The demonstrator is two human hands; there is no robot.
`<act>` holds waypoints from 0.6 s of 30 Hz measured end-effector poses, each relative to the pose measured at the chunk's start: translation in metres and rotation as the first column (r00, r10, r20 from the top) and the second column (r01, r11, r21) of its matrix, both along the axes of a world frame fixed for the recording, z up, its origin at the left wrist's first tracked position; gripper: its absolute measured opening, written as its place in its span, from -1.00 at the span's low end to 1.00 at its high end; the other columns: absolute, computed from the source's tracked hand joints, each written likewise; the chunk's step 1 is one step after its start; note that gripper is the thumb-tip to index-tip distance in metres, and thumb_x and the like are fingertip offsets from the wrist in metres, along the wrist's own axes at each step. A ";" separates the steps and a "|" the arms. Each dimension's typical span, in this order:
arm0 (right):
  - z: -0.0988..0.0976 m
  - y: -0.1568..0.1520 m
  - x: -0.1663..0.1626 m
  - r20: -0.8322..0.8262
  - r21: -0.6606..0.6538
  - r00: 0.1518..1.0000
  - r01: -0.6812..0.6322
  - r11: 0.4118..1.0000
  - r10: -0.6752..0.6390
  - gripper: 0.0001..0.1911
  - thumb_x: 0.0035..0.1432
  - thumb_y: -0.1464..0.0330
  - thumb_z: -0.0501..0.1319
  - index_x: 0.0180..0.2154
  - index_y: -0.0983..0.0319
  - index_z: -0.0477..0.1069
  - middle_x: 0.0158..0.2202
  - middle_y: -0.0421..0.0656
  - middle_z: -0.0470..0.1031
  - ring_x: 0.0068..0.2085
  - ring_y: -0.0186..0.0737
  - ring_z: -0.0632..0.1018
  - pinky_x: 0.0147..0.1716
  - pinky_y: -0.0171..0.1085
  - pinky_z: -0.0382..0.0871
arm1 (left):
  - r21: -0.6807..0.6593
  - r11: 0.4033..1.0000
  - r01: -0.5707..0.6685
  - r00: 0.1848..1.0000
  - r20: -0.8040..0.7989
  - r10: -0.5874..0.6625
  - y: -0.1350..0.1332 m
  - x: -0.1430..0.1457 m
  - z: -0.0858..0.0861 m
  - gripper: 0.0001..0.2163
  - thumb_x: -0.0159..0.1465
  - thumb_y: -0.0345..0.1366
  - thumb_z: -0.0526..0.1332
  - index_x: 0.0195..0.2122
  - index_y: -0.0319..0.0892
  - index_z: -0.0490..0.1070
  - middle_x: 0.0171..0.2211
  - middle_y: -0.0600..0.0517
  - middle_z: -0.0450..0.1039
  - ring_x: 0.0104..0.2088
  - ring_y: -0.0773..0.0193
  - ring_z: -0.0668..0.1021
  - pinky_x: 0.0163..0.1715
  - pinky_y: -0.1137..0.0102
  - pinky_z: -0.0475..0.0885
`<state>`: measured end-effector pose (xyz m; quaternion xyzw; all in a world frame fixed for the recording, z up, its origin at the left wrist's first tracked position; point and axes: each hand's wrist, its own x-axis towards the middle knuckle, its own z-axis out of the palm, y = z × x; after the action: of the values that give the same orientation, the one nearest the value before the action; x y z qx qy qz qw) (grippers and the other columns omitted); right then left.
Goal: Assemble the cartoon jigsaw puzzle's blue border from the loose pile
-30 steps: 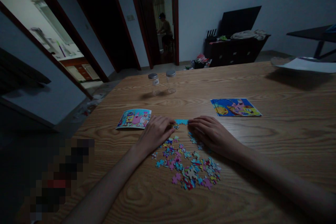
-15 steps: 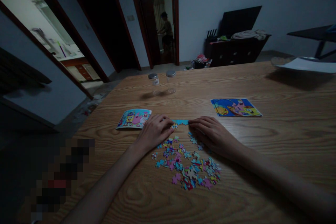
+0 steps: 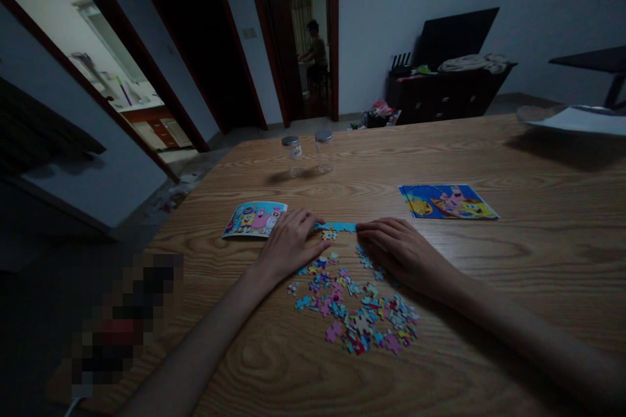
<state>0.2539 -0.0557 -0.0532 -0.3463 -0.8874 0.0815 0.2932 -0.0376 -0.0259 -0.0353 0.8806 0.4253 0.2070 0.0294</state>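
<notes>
A narrow strip of joined light-blue puzzle pieces (image 3: 337, 227) lies flat on the wooden table between my hands. My left hand (image 3: 293, 241) rests at its left end, index finger touching it and thumb spread away, so the hand is open. At the right end, the outstretched fingertips of my right hand (image 3: 398, 244) touch the strip; this hand lies open, palm down. Just below the strip sits a small yellow-and-white piece (image 3: 329, 235), near my left thumb. Nearer to me spreads a pile of loose, colourful puzzle pieces (image 3: 362, 322). Some pieces are partly hidden by my right hand.
A curled cartoon picture sheet (image 3: 254, 220) lies behind my left hand, and another cartoon picture (image 3: 447, 201) lies at right. Two clear jars with grey lids (image 3: 323, 153) stand farther back. White sheeting (image 3: 581, 118) is at the far right. Beyond a doorway, a person (image 3: 315, 52) sits.
My left thumb and index finger have spread apart, showing more of the strip and the yellow-and-white piece. My right hand stays at the strip's right end. The whole view has shifted slightly.
</notes>
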 end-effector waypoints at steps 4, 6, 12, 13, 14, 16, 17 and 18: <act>0.000 0.000 0.000 0.011 -0.007 1.000 0.002 1.000 -0.002 -0.71 0.46 0.38 0.13 0.14 0.12 0.45 0.13 -0.03 0.58 0.10 0.00 0.58 0.11 0.10 0.44 | 0.007 1.000 0.025 1.000 -0.005 -0.025 -0.002 0.001 0.004 -0.78 0.35 -0.13 0.38 -0.09 -0.10 0.47 -0.08 -0.02 0.55 -0.02 0.06 0.56 0.07 0.13 0.34; 0.001 0.000 -0.001 0.000 -0.005 1.000 0.003 1.000 -0.003 -0.72 0.46 0.37 0.14 0.13 0.11 0.46 0.13 -0.04 0.59 0.10 0.01 0.58 0.10 0.10 0.45 | 0.017 1.000 0.021 1.000 -0.004 -0.021 -0.002 0.002 0.005 -0.80 0.35 -0.14 0.38 -0.13 -0.10 0.47 -0.10 0.00 0.57 -0.03 0.07 0.56 0.08 0.13 0.32; -0.001 0.000 0.000 -0.006 -0.008 1.000 0.000 1.000 0.000 -0.70 0.44 0.39 0.17 0.14 0.07 0.45 0.14 -0.08 0.58 0.10 0.01 0.58 0.09 0.11 0.46 | 0.000 1.000 0.018 0.999 0.038 -0.018 0.000 0.001 0.001 -0.76 0.33 -0.12 0.40 -0.10 -0.11 0.46 -0.14 0.00 0.60 -0.08 0.06 0.59 0.02 0.13 0.35; -0.001 0.000 0.000 -0.002 -0.006 1.000 0.001 1.000 -0.001 -0.70 0.44 0.39 0.17 0.14 0.06 0.44 0.14 -0.08 0.58 0.11 0.01 0.58 0.09 0.11 0.46 | -0.005 1.000 0.021 0.999 0.043 -0.021 0.000 0.001 0.001 -0.77 0.34 -0.13 0.40 -0.12 -0.11 0.46 -0.16 0.00 0.60 -0.10 0.06 0.59 0.01 0.13 0.35; -0.002 0.001 0.001 0.001 -0.003 1.000 0.002 1.000 -0.002 -0.71 0.45 0.38 0.17 0.14 0.06 0.44 0.14 -0.08 0.58 0.11 0.01 0.58 0.09 0.11 0.46 | -0.009 1.000 0.024 0.999 0.046 -0.023 0.000 0.001 0.001 -0.78 0.34 -0.14 0.39 -0.13 -0.11 0.46 -0.18 0.01 0.60 -0.10 0.06 0.59 0.01 0.13 0.36; -0.003 0.001 0.001 0.015 0.005 1.000 0.004 1.000 -0.004 -0.71 0.46 0.37 0.15 0.15 0.07 0.43 0.14 -0.08 0.57 0.11 0.00 0.57 0.09 0.11 0.46 | -0.016 1.000 0.024 0.999 0.045 -0.023 -0.001 0.002 0.002 -0.81 0.34 -0.17 0.39 -0.14 -0.11 0.47 -0.18 0.02 0.60 -0.11 0.07 0.59 0.00 0.13 0.36; -0.003 0.001 0.001 0.023 0.008 1.000 0.004 1.000 -0.005 -0.71 0.47 0.37 0.14 0.15 0.08 0.42 0.15 -0.07 0.57 0.11 0.00 0.57 0.09 0.11 0.45 | -0.019 1.000 0.022 0.999 0.040 -0.021 -0.002 0.003 0.002 -0.82 0.35 -0.18 0.38 -0.14 -0.11 0.47 -0.18 0.02 0.60 -0.10 0.08 0.59 0.01 0.13 0.36; -0.004 0.001 0.001 0.031 0.010 1.000 0.004 1.000 -0.005 -0.71 0.47 0.37 0.13 0.16 0.09 0.42 0.15 -0.06 0.57 0.12 0.00 0.56 0.09 0.11 0.45 | -0.019 1.000 0.022 0.999 0.033 -0.021 -0.002 0.003 0.002 -0.83 0.35 -0.19 0.38 -0.14 -0.11 0.48 -0.18 0.02 0.60 -0.10 0.08 0.59 0.01 0.13 0.36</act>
<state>0.2550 -0.0549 -0.0568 -0.3480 -0.8915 0.0709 0.2813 -0.0343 -0.0280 -0.0329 0.8812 0.4174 0.2167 0.0472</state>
